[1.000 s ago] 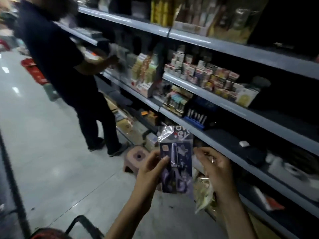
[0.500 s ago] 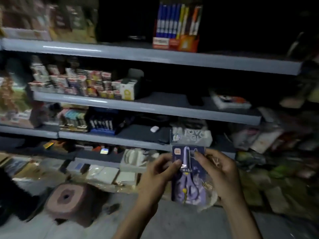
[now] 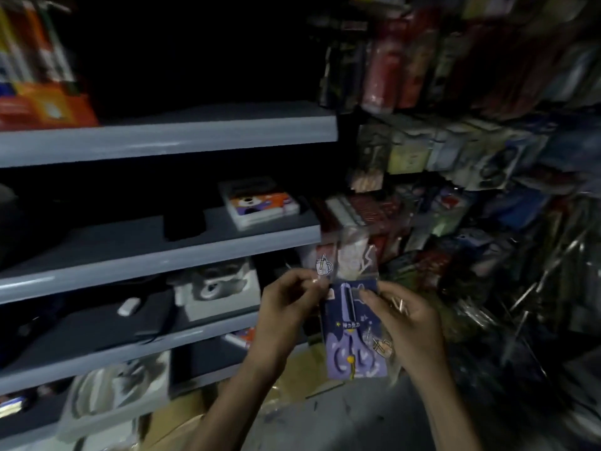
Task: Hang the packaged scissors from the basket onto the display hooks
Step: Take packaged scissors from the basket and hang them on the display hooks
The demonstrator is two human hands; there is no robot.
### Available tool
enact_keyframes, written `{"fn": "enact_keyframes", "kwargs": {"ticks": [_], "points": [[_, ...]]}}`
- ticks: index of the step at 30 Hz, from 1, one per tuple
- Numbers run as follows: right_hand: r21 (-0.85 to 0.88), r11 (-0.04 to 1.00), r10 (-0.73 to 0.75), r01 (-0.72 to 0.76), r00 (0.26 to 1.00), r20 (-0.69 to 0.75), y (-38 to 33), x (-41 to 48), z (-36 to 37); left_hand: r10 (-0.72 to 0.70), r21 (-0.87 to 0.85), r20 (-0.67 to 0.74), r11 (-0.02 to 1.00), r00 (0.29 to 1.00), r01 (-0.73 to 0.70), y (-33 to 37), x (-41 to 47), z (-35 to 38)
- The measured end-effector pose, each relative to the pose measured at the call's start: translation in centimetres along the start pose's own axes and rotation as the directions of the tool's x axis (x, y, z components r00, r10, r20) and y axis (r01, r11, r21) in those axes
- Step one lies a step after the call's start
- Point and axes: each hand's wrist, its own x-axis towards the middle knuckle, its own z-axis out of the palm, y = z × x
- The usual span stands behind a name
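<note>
My left hand (image 3: 289,307) pinches the pack (image 3: 353,333) at its top-left corner. My right hand (image 3: 406,323) grips its right edge, holding it upright before the shelves (image 3: 162,138). It seems light, stiff card in slippery film, so I'd keep to the card edges, leaving the clear flap (image 3: 354,255) on top, probably holed, free.

Hanging packs (image 3: 471,151) at my right smeared, labels unreadable. My right hand (image 3: 413,327) covers scissors pack (image 3: 348,333) edge. Orange box (image 3: 42,105) cut by left border.
</note>
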Motion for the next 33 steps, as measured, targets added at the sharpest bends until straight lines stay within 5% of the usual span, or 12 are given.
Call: {"fn": "enact_keyframes", "kwargs": {"ticks": [5, 15, 21, 33], "points": [[-0.113, 0.993, -0.034, 0.027, 0.998, -0.059, 1.3, 3.7, -4.4, 0.036, 0.029, 0.036, 0.999, 0.999, -0.037, -0.7, 4.5, 4.2], [-0.03, 0.999, 0.001, -0.01, 0.962, -0.274, 2.9, 13.2, -9.0, 0.103, 0.091, 0.066, 0.99, 0.992, -0.108, -0.4, 15.7, 8.5], [-0.001, 1.0, 0.016, -0.016, 0.994, -0.109, 0.8, 19.6, -7.5, 0.139, 0.023, 0.123, 0.989, 0.983, -0.143, 0.3, 20.9, 10.7], [0.025, 1.0, 0.005, -0.004, 0.998, -0.067, 3.4, 27.6, -9.5, 0.159, 0.043, 0.081, 0.986, 0.984, -0.163, -0.4, 26.2, 14.4]]}}
